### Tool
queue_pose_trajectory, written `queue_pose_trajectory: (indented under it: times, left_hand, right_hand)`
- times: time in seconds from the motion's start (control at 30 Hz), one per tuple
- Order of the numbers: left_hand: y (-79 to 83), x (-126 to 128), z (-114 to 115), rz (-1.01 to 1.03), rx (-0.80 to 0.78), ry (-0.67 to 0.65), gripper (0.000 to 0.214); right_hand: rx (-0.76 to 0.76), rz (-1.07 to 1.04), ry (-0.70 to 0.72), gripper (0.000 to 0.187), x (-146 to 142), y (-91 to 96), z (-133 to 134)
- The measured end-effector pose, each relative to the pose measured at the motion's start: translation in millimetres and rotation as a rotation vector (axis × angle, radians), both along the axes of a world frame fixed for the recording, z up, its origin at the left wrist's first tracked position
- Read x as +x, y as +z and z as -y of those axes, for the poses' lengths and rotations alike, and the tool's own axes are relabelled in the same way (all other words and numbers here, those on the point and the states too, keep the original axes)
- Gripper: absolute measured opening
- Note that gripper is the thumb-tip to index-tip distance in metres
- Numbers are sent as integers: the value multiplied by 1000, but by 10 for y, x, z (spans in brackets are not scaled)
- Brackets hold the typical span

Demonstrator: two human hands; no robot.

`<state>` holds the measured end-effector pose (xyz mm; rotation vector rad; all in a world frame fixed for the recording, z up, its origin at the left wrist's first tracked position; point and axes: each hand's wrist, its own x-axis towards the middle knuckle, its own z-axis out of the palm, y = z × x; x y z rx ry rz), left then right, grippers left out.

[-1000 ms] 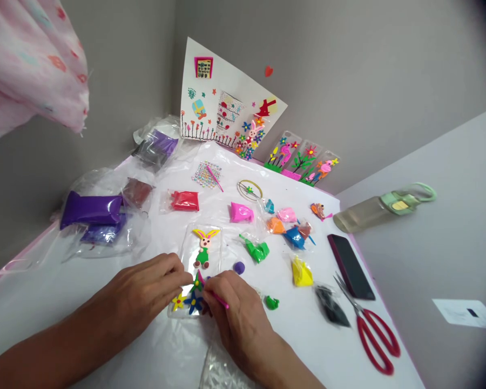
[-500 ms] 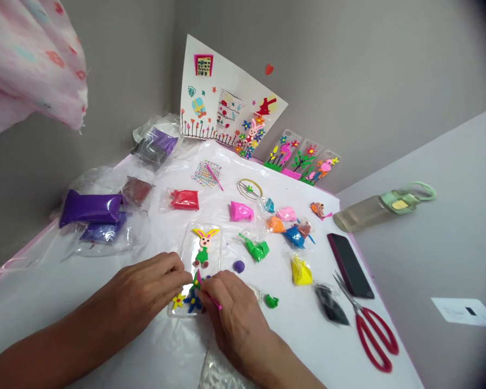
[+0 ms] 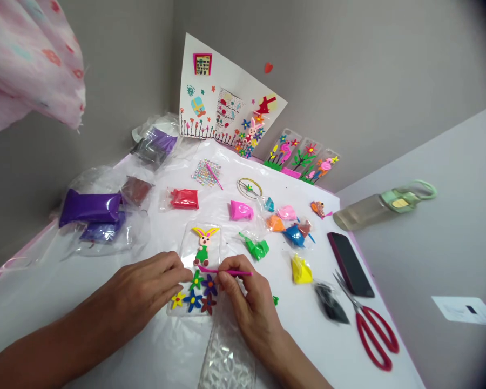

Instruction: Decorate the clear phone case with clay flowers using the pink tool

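Clear case (image 3: pixel 187 243) w/ petalled clay flowers (image 3: pixel 194 301) — R grip (image 3: pixel 247 302) tight round slim pink tool (image 3: pixel 210 270), L grip (image 3: pixel 152 283) unclear

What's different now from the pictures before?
The right hand moved right, uncovering the purple flower and brown flower. The pink tool, still in its grip, swung from slanting to nearly level. The purple ball can't be seen anymore. The left hand, bunny and scissors stayed about the same.
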<state>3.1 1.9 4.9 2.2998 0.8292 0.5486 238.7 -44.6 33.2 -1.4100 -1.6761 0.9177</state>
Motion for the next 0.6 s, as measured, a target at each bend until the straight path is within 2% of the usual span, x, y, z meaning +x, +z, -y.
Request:
queue_pose_trajectory:
  times: [0.23,0.47,0.6]
  left_hand:
    - [-29,-4,0,26,45,44,25]
    - [0,27,-7,46,3,78,24]
    - [35,44,-10,53,30,93,23]
  right_hand:
    - [24,-15,127,18,1,25,21]
    - [16,36,160,17,-3,20,25]
    - [-10,59,177,19,-11,13,31]
